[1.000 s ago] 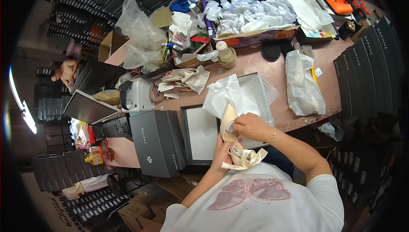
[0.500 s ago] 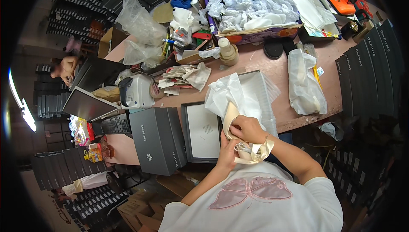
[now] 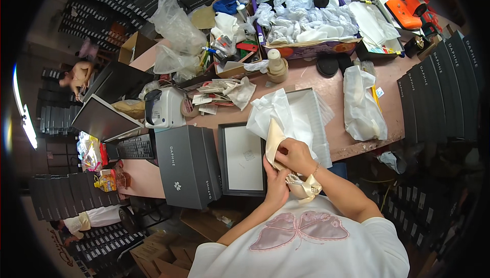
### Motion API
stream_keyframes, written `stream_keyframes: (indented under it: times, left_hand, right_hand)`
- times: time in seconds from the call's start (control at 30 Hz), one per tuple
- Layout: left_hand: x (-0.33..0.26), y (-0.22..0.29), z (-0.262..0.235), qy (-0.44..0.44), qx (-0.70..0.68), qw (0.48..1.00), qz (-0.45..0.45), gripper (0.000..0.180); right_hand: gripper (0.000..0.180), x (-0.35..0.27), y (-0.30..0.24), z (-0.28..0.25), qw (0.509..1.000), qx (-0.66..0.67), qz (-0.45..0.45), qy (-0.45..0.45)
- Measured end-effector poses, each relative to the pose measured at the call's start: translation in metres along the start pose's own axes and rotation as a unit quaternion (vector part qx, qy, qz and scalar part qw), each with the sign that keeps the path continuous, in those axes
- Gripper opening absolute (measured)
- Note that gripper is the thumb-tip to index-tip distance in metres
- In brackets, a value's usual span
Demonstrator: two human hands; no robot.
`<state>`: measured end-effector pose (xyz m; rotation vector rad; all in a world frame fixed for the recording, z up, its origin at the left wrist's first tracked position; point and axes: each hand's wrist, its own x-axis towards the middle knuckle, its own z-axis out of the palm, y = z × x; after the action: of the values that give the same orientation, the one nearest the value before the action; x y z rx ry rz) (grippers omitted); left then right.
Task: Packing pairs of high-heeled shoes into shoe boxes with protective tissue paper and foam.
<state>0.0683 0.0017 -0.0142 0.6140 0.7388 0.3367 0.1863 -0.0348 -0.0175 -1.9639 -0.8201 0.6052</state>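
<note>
A cream pointed shoe [image 3: 274, 136], with pearl trim and a satin bow [image 3: 306, 189] at its back end, is in both my hands above the table's near edge. My left hand [image 3: 277, 185] wraps round its side, thumb along the edge. The fingers of my right hand [image 3: 295, 155] are bent into the shoe's opening; what their tips touch is hidden. White tissue paper [image 3: 275, 109] lies just beyond the toe, over a box [image 3: 319, 117] lined with translucent wrapping. Left of the shoe is a shallow dark tray-like box part [image 3: 220, 160] with a white sheet inside.
Dark shoe boxes [image 3: 186, 168] stand at the left, and a stack [image 3: 439, 89] rises at the right. A wrapped bundle [image 3: 361, 107] lies right of the tissue. Behind are a label printer [image 3: 164, 107], a jar [image 3: 276, 66] and a carton of crumpled paper [image 3: 311, 48]. Another person [image 3: 81, 79] is far left.
The view has shifted slightly. The shoe's bow end has turned a little, showing more of the bow below my right wrist. Both hands keep their hold.
</note>
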Motion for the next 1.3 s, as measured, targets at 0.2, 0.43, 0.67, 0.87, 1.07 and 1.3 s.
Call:
stream_keyframes:
  times: [0.2,0.43,0.67,0.87,1.07,1.3]
  left_hand:
    - [0.001,0.003,-0.010,-0.019,-0.006,1.000,0.000,0.076]
    - [-0.001,-0.003,-0.004,-0.022,-0.007,1.000,0.011,0.080]
    - [0.005,0.001,-0.005,-0.024,-0.028,0.999,-0.022,0.080]
    - [0.015,0.023,-0.031,0.036,-0.003,0.997,-0.074,0.077]
    - [-0.015,0.017,-0.010,-0.034,-0.084,0.987,-0.133,0.068]
    - [-0.009,-0.004,-0.049,-0.015,-0.058,0.994,-0.088,0.057]
  right_hand:
    - [0.020,-0.006,0.013,0.019,0.995,0.079,0.029,0.054]
    - [0.020,-0.012,0.009,0.014,0.992,0.104,0.071,0.022]
    - [0.015,-0.018,0.021,0.006,0.990,0.129,0.052,0.031]
    - [0.012,-0.014,0.025,-0.051,0.996,-0.042,0.003,0.080]
    - [0.016,-0.007,0.014,-0.005,0.877,-0.350,-0.315,-0.101]
    - [0.010,-0.039,0.007,-0.014,0.887,-0.306,-0.331,-0.095]
